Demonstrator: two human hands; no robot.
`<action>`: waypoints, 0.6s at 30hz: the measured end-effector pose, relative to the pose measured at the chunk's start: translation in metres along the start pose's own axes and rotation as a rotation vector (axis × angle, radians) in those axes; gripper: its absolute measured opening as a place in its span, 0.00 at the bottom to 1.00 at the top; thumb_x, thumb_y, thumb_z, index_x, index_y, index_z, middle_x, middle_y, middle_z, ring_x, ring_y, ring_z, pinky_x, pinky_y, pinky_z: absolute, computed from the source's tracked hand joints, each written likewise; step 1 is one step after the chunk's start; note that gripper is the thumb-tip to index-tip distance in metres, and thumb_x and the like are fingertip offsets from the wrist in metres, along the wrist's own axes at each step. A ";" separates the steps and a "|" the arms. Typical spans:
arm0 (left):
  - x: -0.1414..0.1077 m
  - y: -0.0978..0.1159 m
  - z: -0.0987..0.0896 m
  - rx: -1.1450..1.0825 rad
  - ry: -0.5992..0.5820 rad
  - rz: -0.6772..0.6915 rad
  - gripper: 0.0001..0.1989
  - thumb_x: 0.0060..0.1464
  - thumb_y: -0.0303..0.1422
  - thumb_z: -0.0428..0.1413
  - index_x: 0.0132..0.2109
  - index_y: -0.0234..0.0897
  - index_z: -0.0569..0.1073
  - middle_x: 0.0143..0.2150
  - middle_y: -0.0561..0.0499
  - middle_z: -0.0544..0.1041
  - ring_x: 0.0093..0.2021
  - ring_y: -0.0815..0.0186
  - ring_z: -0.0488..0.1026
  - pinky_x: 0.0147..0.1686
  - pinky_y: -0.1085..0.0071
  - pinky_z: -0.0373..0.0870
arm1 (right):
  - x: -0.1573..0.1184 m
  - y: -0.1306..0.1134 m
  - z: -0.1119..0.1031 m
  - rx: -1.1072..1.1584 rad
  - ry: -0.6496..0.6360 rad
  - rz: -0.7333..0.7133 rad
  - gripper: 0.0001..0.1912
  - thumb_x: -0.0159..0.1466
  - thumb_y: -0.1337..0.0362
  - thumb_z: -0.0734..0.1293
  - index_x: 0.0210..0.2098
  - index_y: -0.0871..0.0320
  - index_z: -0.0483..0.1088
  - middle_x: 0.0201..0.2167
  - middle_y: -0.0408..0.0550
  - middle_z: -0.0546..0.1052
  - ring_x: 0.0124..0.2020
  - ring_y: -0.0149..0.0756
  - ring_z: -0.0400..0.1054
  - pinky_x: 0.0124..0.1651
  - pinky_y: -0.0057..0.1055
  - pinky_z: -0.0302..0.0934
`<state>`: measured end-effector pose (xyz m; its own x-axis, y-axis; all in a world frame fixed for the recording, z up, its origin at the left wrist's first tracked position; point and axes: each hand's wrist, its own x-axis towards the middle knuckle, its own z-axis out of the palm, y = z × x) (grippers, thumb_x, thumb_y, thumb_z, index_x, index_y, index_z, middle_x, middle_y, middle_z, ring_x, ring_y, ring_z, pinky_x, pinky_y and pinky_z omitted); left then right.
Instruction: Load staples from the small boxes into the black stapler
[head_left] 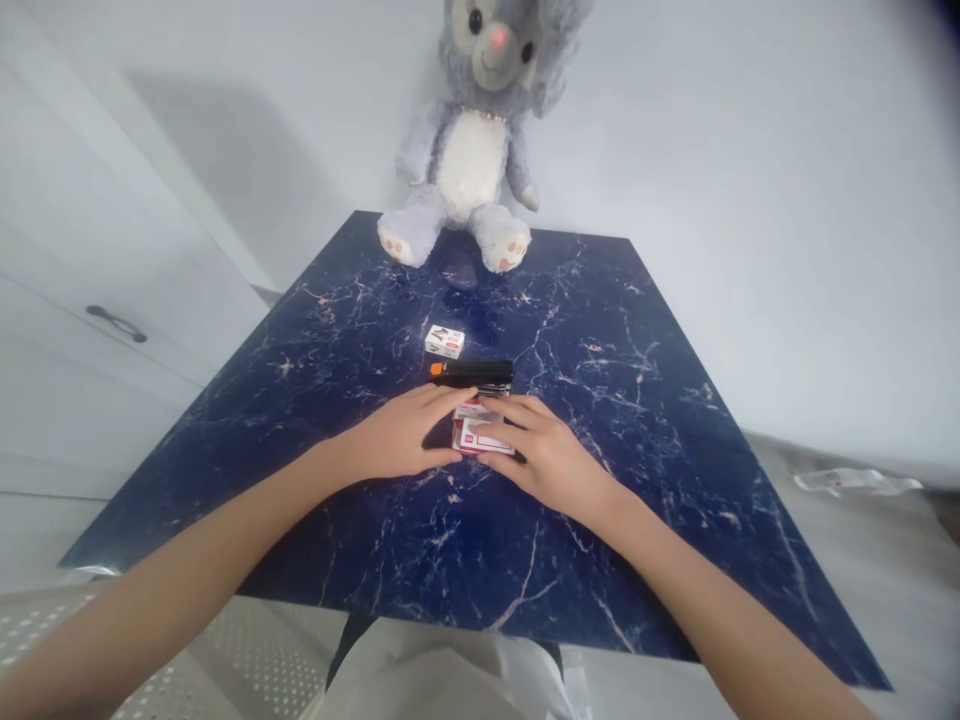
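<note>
The red-and-white box lies near the middle of the table, its print too small to read. The fingers of our left hand part at its left end; those of our right hand spread over it. We cannot tell whether either grips it.

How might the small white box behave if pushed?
The small white box would probably slide rather than roll, given its flat, squared sides. Its crisp edges suggest fairly stiff card. The glossy tabletop may offer little grip.
</note>
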<state>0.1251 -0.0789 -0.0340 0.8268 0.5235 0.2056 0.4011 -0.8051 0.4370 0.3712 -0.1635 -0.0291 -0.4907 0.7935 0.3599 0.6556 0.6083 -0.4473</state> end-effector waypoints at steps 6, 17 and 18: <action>0.002 0.009 -0.004 -0.006 0.070 0.174 0.17 0.60 0.38 0.61 0.55 0.44 0.75 0.57 0.45 0.75 0.55 0.56 0.72 0.60 0.54 0.69 | 0.003 -0.006 -0.007 0.052 -0.030 0.010 0.17 0.68 0.62 0.68 0.56 0.46 0.73 0.57 0.48 0.76 0.58 0.47 0.70 0.65 0.55 0.61; -0.004 0.005 -0.017 -0.063 -0.071 0.159 0.09 0.60 0.34 0.60 0.47 0.41 0.77 0.51 0.47 0.79 0.49 0.60 0.77 0.52 0.63 0.72 | -0.003 0.018 -0.023 0.049 -0.165 0.021 0.26 0.66 0.77 0.58 0.57 0.50 0.74 0.62 0.47 0.73 0.55 0.44 0.72 0.57 0.48 0.67; -0.005 0.004 -0.020 -0.053 -0.087 0.136 0.08 0.59 0.34 0.60 0.46 0.41 0.77 0.49 0.47 0.79 0.47 0.60 0.78 0.50 0.63 0.73 | -0.003 0.018 -0.026 0.028 -0.175 0.022 0.27 0.64 0.78 0.59 0.55 0.50 0.74 0.61 0.46 0.74 0.53 0.43 0.73 0.56 0.48 0.68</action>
<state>0.1151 -0.0796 -0.0159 0.9042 0.3827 0.1899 0.2640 -0.8500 0.4560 0.3997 -0.1548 -0.0167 -0.5703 0.7961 0.2023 0.6527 0.5888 -0.4768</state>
